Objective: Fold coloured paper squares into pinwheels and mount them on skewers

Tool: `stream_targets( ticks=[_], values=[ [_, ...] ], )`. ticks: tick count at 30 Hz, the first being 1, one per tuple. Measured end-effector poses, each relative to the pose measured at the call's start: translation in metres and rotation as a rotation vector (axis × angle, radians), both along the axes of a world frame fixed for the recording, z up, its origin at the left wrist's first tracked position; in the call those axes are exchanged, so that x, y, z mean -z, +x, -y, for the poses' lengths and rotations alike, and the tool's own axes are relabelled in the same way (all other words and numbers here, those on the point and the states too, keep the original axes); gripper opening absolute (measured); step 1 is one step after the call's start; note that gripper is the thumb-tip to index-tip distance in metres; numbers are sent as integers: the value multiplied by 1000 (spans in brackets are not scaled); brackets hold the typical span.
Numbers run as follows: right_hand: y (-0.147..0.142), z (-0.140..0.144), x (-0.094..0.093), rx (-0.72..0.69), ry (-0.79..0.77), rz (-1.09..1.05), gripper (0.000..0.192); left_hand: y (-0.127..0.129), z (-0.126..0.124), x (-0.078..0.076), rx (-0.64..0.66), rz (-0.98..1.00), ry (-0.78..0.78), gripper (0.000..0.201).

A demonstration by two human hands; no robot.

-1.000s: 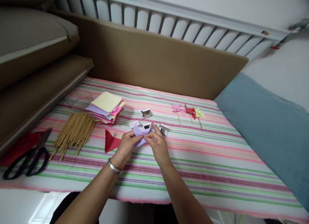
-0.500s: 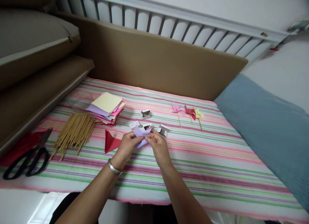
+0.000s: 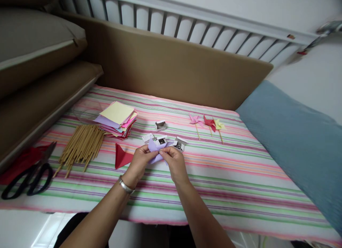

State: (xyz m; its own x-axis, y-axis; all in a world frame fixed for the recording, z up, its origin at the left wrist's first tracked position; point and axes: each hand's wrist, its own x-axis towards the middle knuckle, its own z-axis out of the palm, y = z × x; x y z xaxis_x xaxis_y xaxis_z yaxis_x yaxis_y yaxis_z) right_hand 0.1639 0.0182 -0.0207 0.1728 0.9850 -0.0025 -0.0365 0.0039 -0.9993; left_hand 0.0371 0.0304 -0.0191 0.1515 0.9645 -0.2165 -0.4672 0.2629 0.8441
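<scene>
Both of my hands hold a folded lilac paper piece just above the striped cloth. My left hand, with a silver bracelet at the wrist, pinches its left side. My right hand pinches its right side with thumb and forefinger. A folded red paper triangle lies just left of my left hand. Small open white boxes of metal pins sit right behind the lilac paper, with another box farther back.
A stack of coloured paper squares and a bundle of wooden sticks lie at the left. Black scissors rest at the far left edge. Three finished pinwheels lie at the back right. A blue pillow borders the right side.
My hands have stayed in place, with my right fingers working slightly lower on the lilac paper. The view has shifted a little.
</scene>
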Motion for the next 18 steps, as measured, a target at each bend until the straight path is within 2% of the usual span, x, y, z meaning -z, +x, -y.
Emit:
stream_targets(
  ticks=[6,18],
  values=[
    [2,0,3,14,3,19,13,-5,0,-2,90,18,-11,28],
    [-1,-1,1,45,24,0,13,-2,0,1,37,-32,12,25]
  ],
)
